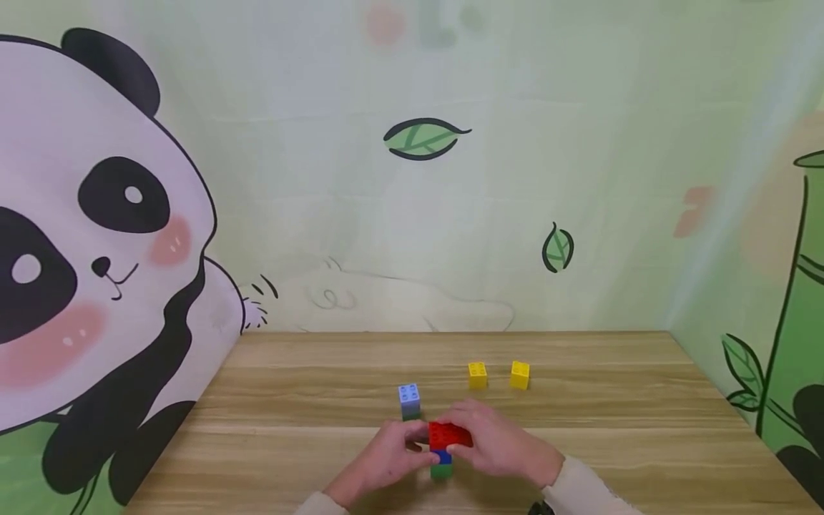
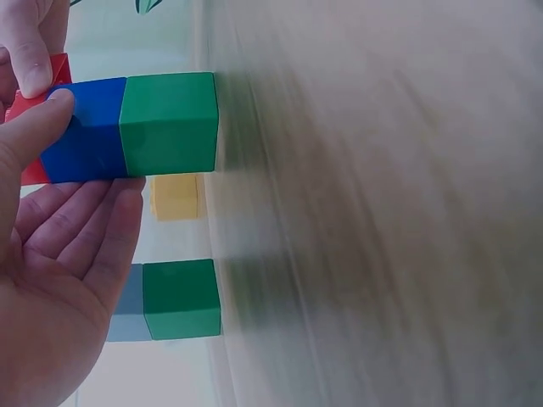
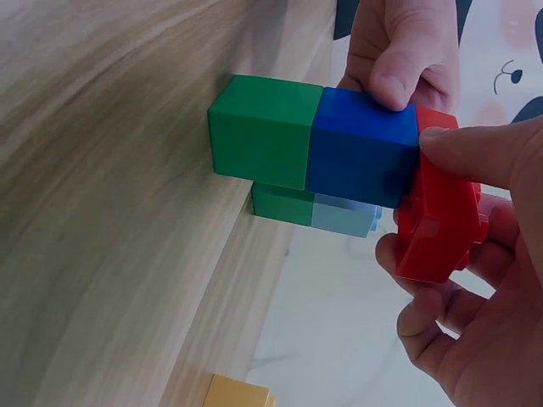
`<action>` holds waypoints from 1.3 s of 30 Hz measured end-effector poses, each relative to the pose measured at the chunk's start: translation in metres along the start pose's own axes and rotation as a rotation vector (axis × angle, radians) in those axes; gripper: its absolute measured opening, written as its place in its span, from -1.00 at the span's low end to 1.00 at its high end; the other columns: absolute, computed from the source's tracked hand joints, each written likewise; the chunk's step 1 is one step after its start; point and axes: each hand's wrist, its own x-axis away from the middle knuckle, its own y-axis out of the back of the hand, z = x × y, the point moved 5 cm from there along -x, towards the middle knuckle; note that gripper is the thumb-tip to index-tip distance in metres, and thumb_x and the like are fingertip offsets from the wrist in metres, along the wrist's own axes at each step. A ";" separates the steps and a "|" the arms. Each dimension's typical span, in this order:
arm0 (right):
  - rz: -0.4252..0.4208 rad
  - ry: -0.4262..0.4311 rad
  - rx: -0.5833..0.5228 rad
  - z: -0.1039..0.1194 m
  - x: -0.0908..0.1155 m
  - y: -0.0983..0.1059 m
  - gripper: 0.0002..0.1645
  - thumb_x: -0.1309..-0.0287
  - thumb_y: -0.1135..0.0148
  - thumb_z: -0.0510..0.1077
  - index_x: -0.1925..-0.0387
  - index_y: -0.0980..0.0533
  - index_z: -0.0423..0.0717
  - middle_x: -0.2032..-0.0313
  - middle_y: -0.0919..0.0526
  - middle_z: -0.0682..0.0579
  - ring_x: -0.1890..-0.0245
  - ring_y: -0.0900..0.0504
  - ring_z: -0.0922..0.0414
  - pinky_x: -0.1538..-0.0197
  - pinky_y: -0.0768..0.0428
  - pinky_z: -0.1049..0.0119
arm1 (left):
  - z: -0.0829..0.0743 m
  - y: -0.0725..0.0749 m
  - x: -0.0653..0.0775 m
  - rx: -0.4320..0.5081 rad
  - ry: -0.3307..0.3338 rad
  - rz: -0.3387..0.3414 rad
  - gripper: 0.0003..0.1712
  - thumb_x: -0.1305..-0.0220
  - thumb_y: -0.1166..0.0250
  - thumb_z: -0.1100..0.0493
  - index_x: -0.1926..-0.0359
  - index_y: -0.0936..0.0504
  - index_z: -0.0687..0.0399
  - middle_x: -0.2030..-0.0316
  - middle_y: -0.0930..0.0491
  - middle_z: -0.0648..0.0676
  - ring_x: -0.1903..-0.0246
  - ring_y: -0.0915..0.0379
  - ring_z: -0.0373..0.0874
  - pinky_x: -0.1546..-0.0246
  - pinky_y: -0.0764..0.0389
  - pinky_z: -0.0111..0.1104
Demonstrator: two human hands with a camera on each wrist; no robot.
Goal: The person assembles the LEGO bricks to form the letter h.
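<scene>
A short tower stands upright in front of me: a green block [image 1: 440, 471] at the bottom, a dark blue block [image 2: 89, 131] on it, and a wider red brick [image 3: 443, 216] on top, jutting out to the right. My left hand [image 1: 385, 455] holds the blue block, its thumb on the near face and its fingers on the far side. With thumb and fingers, my right hand [image 1: 494, 440] grips the red brick. In the right wrist view the red brick touches the blue block's top; whether its studs are fully pressed together I cannot tell.
Just behind my left hand, a light blue block [image 1: 408, 398] stands on another green block [image 2: 182, 298]. Two yellow blocks, one left [image 1: 477, 375] and one right [image 1: 520, 375], sit farther back on the wooden table [image 1: 309, 400]. A printed panda backdrop [image 1: 322, 179] rises behind the table.
</scene>
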 end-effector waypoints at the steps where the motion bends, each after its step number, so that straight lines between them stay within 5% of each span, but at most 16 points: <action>1: 0.000 -0.001 0.005 0.001 0.000 0.000 -0.54 -0.39 -0.45 -0.05 -0.25 -0.64 -0.04 -0.14 -0.69 0.06 -0.08 -0.59 0.15 -0.13 -0.71 0.26 | 0.003 0.000 -0.001 -0.004 -0.013 0.001 -0.62 -0.43 -0.47 0.10 -0.15 -0.71 0.19 -0.01 -0.79 0.09 0.07 -0.74 -0.13 0.03 -0.78 -0.22; 4: 0.000 0.000 0.015 0.003 0.000 0.000 -0.53 -0.38 -0.46 -0.04 -0.25 -0.65 -0.03 -0.13 -0.70 0.07 -0.06 -0.59 0.16 -0.12 -0.71 0.28 | 0.013 -0.001 -0.002 0.009 -0.032 0.003 -0.60 -0.43 -0.47 0.00 -0.14 -0.71 0.10 -0.01 -0.79 0.01 0.07 -0.73 -0.19 0.04 -0.78 -0.26; 7: -0.002 0.002 0.009 0.004 -0.001 0.000 -0.54 -0.37 -0.47 -0.04 -0.24 -0.66 -0.02 -0.11 -0.71 0.08 -0.02 -0.59 0.20 -0.07 -0.70 0.33 | 0.019 -0.001 -0.002 0.052 0.019 -0.001 -0.64 -0.39 -0.50 -0.01 -0.11 -0.72 -0.01 0.00 -0.78 -0.06 0.07 -0.73 -0.21 0.01 -0.77 -0.28; 11: -0.001 -0.012 -0.046 0.000 -0.001 -0.002 -0.54 -0.37 -0.47 -0.03 -0.25 -0.67 0.00 -0.10 -0.71 0.10 0.03 -0.55 0.24 0.01 -0.67 0.39 | 0.011 -0.001 0.003 0.065 0.056 -0.009 -0.69 -0.38 -0.51 0.09 -0.08 -0.73 0.02 0.01 -0.79 -0.02 0.06 -0.73 -0.16 0.00 -0.77 -0.26; 16: -0.009 -0.010 -0.126 -0.007 -0.001 -0.004 -0.50 -0.35 -0.49 -0.03 -0.27 -0.65 0.00 -0.13 -0.70 0.11 -0.01 -0.54 0.23 -0.02 -0.64 0.35 | 0.009 0.000 0.005 0.030 0.010 0.001 -0.64 -0.39 -0.50 0.06 -0.11 -0.72 0.08 0.01 -0.78 0.00 0.09 -0.72 -0.18 0.05 -0.78 -0.25; 23: -0.060 0.004 -0.328 -0.016 -0.003 0.003 -0.49 -0.36 -0.48 -0.07 -0.25 -0.63 -0.17 -0.06 -0.73 0.01 -0.01 -0.59 0.10 -0.08 -0.62 0.26 | -0.011 0.006 0.013 0.058 0.089 -0.027 -0.73 -0.36 -0.51 0.21 -0.04 -0.72 0.07 0.02 -0.78 0.04 0.08 -0.72 -0.11 -0.02 -0.76 -0.20; 28: -0.110 -0.006 -0.398 -0.024 -0.011 0.006 -0.58 -0.48 -0.35 -0.11 -0.24 -0.62 -0.23 -0.13 -0.72 -0.20 -0.04 -0.61 -0.03 -0.06 -0.62 0.26 | -0.009 0.009 0.015 0.038 0.101 -0.030 -0.72 -0.36 -0.50 0.21 -0.06 -0.72 0.08 0.00 -0.78 0.06 0.06 -0.72 -0.08 -0.04 -0.76 -0.15; 39: -0.176 -0.071 -0.405 -0.039 -0.039 0.001 -0.51 -0.42 -0.41 -0.13 -0.30 -0.60 -0.18 -0.20 -0.68 -0.21 -0.13 -0.62 -0.19 -0.10 -0.64 0.20 | 0.007 0.014 0.019 0.053 0.070 -0.001 -0.62 -0.39 -0.49 0.10 -0.13 -0.68 0.14 -0.02 -0.76 0.09 0.03 -0.70 -0.03 -0.06 -0.74 -0.05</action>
